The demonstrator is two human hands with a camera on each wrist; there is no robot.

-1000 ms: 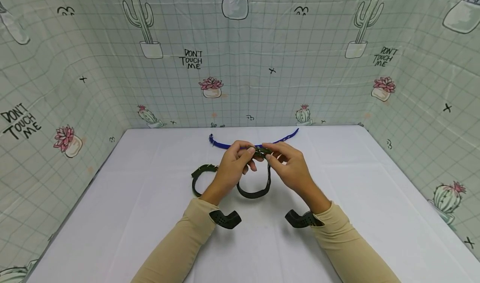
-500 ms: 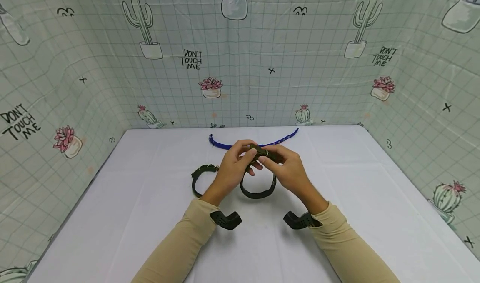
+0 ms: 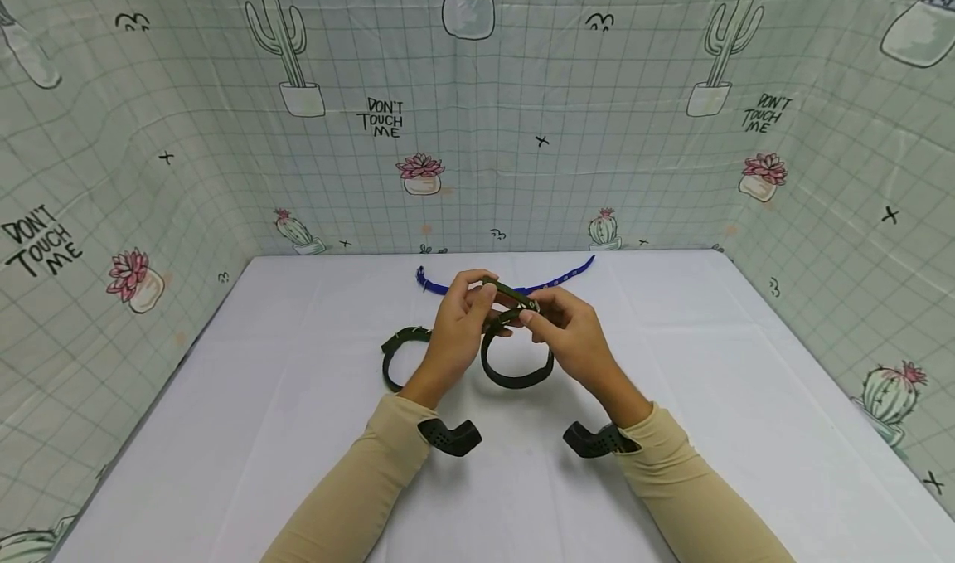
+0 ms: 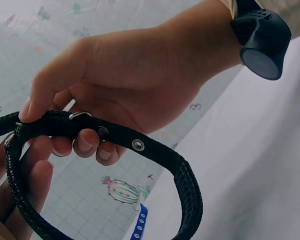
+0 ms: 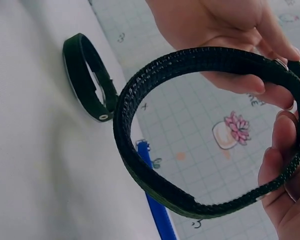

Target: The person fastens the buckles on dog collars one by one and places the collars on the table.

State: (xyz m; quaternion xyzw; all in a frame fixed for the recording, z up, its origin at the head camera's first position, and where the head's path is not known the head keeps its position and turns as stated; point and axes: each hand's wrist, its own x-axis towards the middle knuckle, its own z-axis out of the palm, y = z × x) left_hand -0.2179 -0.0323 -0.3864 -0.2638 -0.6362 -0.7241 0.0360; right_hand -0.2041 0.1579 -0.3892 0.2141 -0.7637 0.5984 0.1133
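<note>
A dark green collar with metal eyelets is held between both hands above the table, its loop hanging below the fingers. My left hand pinches the strap's free end between thumb and fingers. With thumb and fingertips, my right hand grips the collar at the metal buckle. In the left wrist view, an eyelet shows on the band past the right fingers. The right wrist view shows the round band from its side; the left fingers lie behind its upper part.
A second dark green collar, looped, lies left of the hands, partly hidden by the left arm. Behind the hands a blue collar is stretched along the back of the white table. A patterned cloth hangs behind.
The left hand has moved slightly left and up, drawing the strap's free end out from the buckle. The hanging loop has shifted a little to the right.
</note>
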